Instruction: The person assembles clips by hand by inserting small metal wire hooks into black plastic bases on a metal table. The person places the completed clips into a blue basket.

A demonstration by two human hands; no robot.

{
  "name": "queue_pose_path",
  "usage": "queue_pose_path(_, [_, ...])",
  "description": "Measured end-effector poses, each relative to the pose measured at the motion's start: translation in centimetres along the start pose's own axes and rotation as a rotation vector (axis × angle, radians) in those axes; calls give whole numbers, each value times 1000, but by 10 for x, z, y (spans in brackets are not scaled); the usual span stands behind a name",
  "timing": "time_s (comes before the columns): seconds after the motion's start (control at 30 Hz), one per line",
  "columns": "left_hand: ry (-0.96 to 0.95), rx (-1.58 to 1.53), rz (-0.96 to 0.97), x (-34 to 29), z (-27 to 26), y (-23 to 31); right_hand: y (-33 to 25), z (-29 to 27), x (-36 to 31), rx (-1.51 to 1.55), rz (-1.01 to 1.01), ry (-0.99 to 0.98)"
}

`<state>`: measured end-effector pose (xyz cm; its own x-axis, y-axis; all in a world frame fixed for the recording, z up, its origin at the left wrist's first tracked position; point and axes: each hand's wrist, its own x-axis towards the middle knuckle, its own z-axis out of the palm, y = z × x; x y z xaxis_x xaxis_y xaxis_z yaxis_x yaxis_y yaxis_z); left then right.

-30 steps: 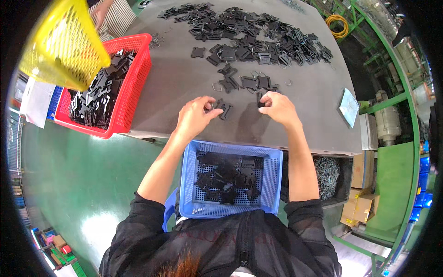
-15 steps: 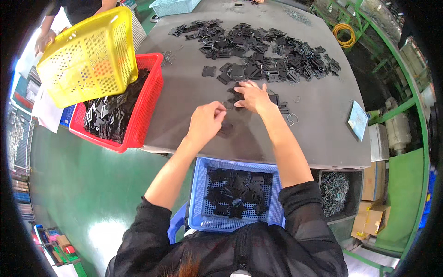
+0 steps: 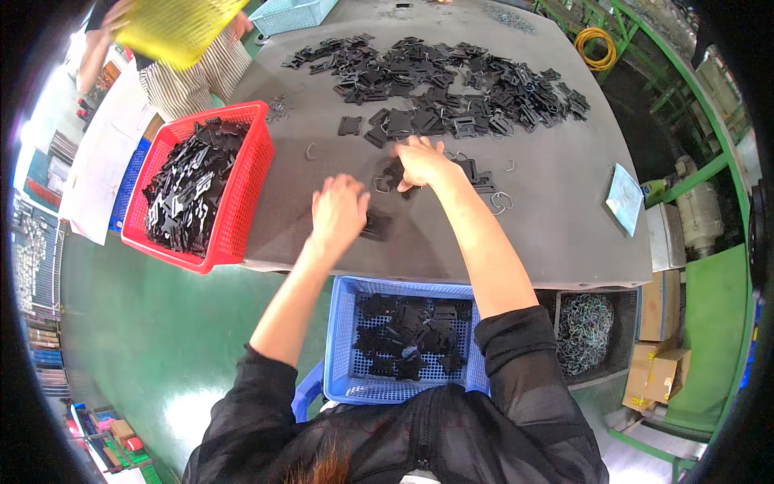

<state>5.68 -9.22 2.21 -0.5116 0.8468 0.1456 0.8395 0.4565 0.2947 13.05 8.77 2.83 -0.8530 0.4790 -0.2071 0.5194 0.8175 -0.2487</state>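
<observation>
Black top with sleeves pushed up, forearms bare.

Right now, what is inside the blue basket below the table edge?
The blue basket holds a loose heap of black plastic parts. Its right side is hidden by the person's right sleeve, and its near rim by their body.

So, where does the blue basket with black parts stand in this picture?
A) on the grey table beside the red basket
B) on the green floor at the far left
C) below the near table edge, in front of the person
C: the blue basket sits under the near edge of the grey table, between the person's forearms, while the red basket rests on the tabletop.
</observation>
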Motion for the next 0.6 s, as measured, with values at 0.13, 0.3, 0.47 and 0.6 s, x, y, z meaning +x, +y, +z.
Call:
queue_pose_path(0.13, [64, -15, 190, -61, 31, 2, 1, -2, -18, 22, -43, 55])
queue_pose_path(0.3, [58, -81, 246, -84, 32, 5, 17, 17, -74, 206, -120, 198])
queue_pose_path(0.47, [-36, -370, 371, -97, 12, 16, 16, 1, -146, 452, -243, -308])
queue_pose_path(0.6, [91, -520, 427, -49, 21, 32, 52, -10, -129, 506, -89, 37])
